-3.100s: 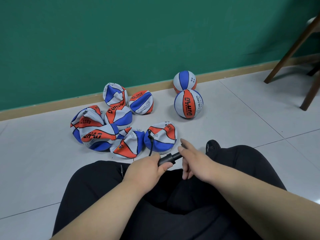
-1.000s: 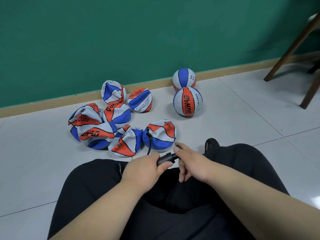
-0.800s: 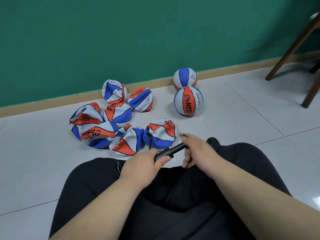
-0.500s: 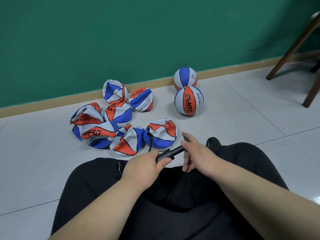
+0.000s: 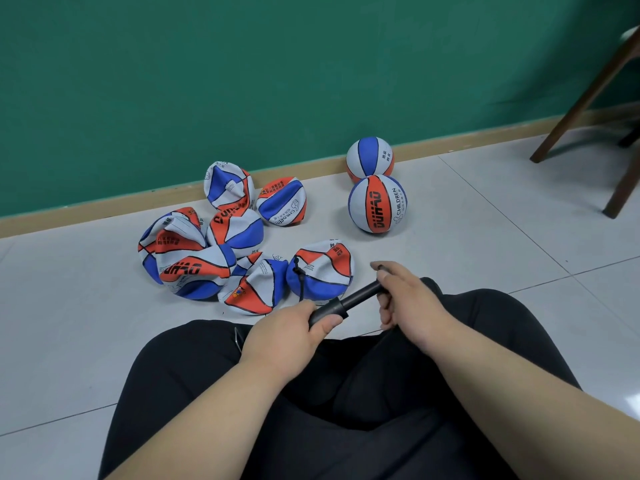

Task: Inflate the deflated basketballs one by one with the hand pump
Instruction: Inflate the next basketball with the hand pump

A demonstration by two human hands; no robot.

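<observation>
Drawn farther toward the upper right, the right hand curls round the handle of the hand pump, its long axis slanting lower-left to upper-right at frame centre, while the left hand grips its barrel just below a deflated basketball.

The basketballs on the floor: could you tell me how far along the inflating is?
Done: the round ball by the wall and the round DUHAO ball. In hand: left hand and right hand grip the pump, hosed to the nearest flat ball. Left: about six crumpled balls.
</observation>
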